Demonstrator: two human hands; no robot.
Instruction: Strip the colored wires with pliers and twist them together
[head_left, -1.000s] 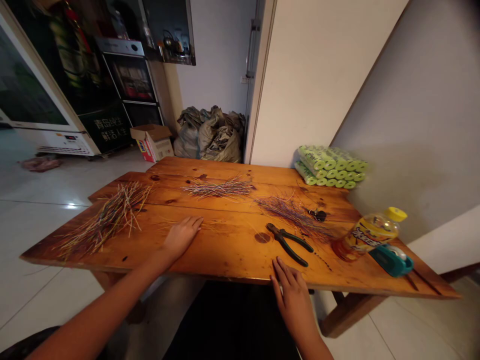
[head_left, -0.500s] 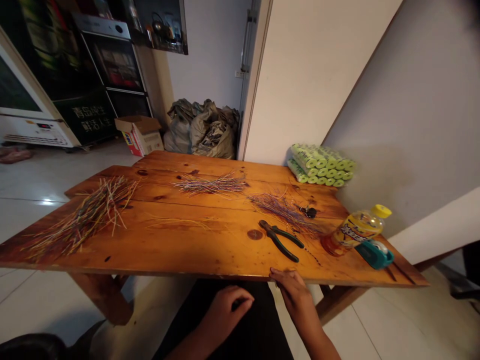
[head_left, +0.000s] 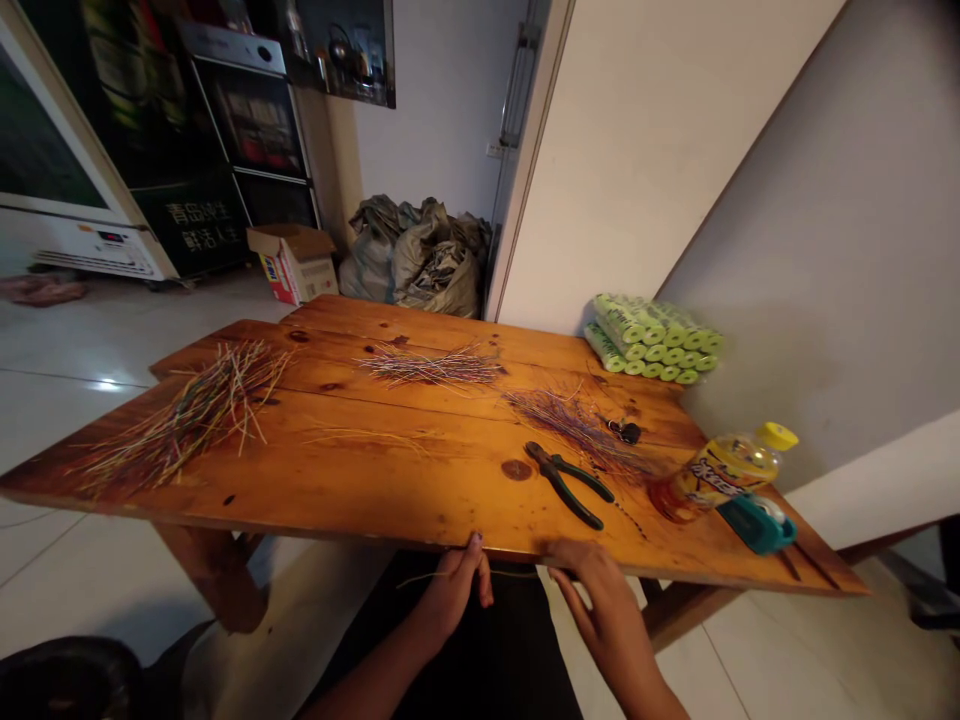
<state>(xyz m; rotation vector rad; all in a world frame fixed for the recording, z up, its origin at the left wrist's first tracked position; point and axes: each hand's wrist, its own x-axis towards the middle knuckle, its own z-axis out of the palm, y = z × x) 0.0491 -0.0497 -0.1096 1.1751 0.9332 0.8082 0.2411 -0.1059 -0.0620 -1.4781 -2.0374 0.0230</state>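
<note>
A thin yellow wire (head_left: pixel 517 574) is pinched in the left hand (head_left: pixel 450 597), thumb and fingers brought together on it, at the near edge of the desk (head_left: pixel 360 500) and above the dark-clothed lap (head_left: pixel 480 675). A short end is left sticking out to the left, while the other stretch is carried across towards the right hand (head_left: pixel 598 582), where it is lost from sight at the fingers. The right hand is blurred, back upward, and its fingertips are partly concealed — whether they are clamped on the wire or only set beside it cannot be told. Both forearms are cut off by the lower border.

On the desk, a few loose yellow strands (head_left: pixel 367 434) are spread, their ends hard to follow against the wood grain. Three bundles are laid out: a left bundle (head_left: pixel 199 415), a middle bundle (head_left: pixel 431 367) and a purplish right bundle (head_left: pixel 562 418), single wires being hard to pick out in each. Green-handled pliers (head_left: pixel 550 467) are placed near the right bundle, beside which a small black object (head_left: pixel 626 431) can be seen but not clearly identified. Farther right, a teal tape dispenser (head_left: pixel 759 527) is partly covered by a yellow-capped bottle (head_left: pixel 716 475).
</note>
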